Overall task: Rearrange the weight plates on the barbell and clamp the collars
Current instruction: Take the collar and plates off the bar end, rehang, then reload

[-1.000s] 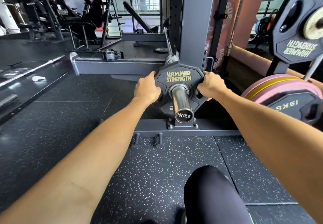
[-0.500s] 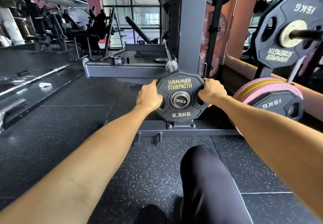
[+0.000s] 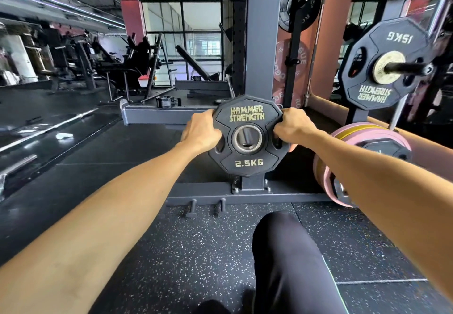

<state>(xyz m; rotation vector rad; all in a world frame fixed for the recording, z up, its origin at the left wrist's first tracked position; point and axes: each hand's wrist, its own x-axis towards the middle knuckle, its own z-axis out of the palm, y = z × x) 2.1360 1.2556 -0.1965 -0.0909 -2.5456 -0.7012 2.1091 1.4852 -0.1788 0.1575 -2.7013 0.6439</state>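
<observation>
Two hands, left (image 3: 200, 131) and right (image 3: 293, 125), each grip curled round opposite edges of upright 2.5KG plate (image 3: 247, 136), seemingly off the bar.

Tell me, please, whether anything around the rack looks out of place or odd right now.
One thing stands out: a loose collar lies on the rack's grey beam, clamped on nothing. Otherwise, the 2.5 kg plate sits upright and square between the left hand and right hand, which grip its edges.
</observation>
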